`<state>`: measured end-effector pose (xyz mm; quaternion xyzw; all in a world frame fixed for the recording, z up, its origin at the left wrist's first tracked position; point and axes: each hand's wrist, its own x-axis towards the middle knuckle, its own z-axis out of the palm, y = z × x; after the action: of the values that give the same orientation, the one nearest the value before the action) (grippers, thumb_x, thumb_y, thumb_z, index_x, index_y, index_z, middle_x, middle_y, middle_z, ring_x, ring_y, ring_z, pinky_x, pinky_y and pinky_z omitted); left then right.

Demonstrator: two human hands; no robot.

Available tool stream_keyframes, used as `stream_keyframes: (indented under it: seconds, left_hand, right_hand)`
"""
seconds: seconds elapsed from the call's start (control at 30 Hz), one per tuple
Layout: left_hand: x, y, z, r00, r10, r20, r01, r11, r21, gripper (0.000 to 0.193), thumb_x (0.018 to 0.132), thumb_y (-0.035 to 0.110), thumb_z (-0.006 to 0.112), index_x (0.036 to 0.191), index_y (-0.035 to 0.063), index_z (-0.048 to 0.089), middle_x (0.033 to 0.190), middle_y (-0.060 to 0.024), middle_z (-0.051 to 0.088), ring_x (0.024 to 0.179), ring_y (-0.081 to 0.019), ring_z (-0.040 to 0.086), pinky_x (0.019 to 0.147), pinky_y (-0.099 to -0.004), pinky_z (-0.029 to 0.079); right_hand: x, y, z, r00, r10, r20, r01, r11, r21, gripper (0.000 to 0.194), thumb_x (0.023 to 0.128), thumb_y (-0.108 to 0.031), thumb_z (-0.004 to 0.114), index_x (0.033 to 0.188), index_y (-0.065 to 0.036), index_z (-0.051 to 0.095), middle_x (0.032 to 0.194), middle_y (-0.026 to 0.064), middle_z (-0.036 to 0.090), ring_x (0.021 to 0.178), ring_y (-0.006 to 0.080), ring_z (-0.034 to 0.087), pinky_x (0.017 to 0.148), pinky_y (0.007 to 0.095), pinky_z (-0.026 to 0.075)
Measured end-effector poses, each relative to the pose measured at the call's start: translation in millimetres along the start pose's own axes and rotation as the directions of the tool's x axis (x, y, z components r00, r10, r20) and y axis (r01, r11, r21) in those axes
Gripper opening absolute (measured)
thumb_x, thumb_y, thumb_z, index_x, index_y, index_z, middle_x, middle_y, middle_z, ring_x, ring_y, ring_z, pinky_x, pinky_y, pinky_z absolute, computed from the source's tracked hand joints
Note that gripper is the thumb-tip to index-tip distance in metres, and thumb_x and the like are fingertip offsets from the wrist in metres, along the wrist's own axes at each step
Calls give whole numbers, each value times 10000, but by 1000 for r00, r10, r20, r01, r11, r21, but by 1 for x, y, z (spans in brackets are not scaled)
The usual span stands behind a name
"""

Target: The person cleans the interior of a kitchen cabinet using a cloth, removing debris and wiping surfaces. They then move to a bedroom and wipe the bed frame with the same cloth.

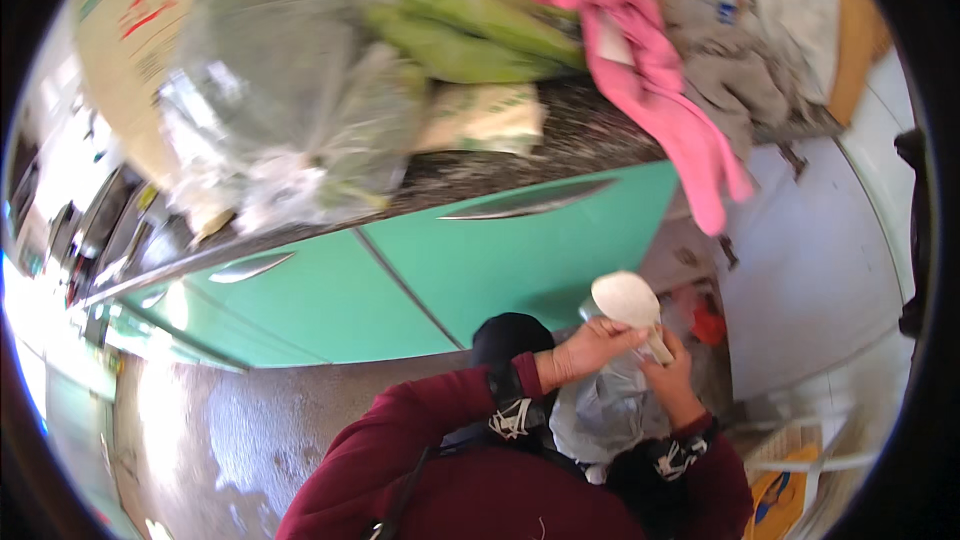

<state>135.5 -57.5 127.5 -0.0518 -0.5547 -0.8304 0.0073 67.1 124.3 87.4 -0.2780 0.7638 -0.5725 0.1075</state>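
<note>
A pale ladle or large spoon (625, 298) is held between my two hands, low in front of me, its bowl pointing up and left. My left hand (589, 351) grips it just below the bowl. Around its short handle (660, 349) close the fingers of my right hand (673, 375). Beneath both hands lies a translucent plastic bag (607, 409) between my knees; what it contains cannot be made out.
Green cabinet doors (525, 247) stand in front of me under a dark speckled countertop (465, 184). On it lie a bagged bundle (277, 67), green produce (480, 30) and pink rubber gloves (637, 75) hanging over the edge. A white-framed rack (847, 463) stands at the lower right.
</note>
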Motion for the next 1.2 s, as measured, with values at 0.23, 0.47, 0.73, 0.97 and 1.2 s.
stream_keyframes:
  seconds: [0.23, 0.47, 0.73, 0.97, 1.2]
  left_hand:
    - [-92, 104, -22, 830, 557, -19, -445, 683, 580, 235, 978, 126, 490, 1124, -11, 613, 1178, -159, 603, 1081, -291, 576, 951, -380, 447]
    - [-224, 257, -75, -186, 979, 79, -7, -82, 997, 315, 1036, 259, 321, 990, 6, 502, 758, -82, 512, 641, -168, 457, 577, -305, 393]
    - [-421, 437, -262, -310, 939, -151, 696, 332, 637, 242, 942, 161, 450, 1013, -24, 590, 835, -187, 601, 774, -318, 568, 642, -405, 441]
    - [-475, 436, -317, 418, 908, -20, 692, -304, 655, 555, 937, 119, 402, 1470, 50, 261, 1488, -152, 315, 1391, -284, 273, 1152, -389, 205]
    - [-257, 261, -110, 267, 949, -166, 373, 57, 926, 153, 934, 123, 514, 852, 14, 584, 801, -71, 552, 789, -169, 516, 768, -309, 426]
  right_hand:
    - [10, 24, -10, 997, 56, 47, -69, 922, 380, 259, 741, 68, 617, 996, 43, 650, 901, 37, 668, 786, 119, 620, 731, 254, 498]
    - [12, 20, -2, 995, 95, 7, -89, 909, 407, 231, 768, 63, 597, 990, 33, 651, 886, 29, 661, 767, 100, 607, 715, 242, 487]
    - [19, 22, 3, 985, 170, -1, -154, 893, 422, 183, 796, 5, 617, 977, 3, 650, 848, -4, 636, 729, 76, 571, 657, 226, 455]
    - [16, 28, 2, 988, 151, 16, -149, 941, 303, 191, 826, -73, 649, 1000, 4, 639, 842, -1, 623, 746, 96, 568, 649, 244, 466]
    - [18, 36, 4, 968, 248, 32, -250, 953, 172, 252, 830, -204, 663, 957, 13, 659, 749, 37, 626, 618, 108, 573, 557, 285, 462]
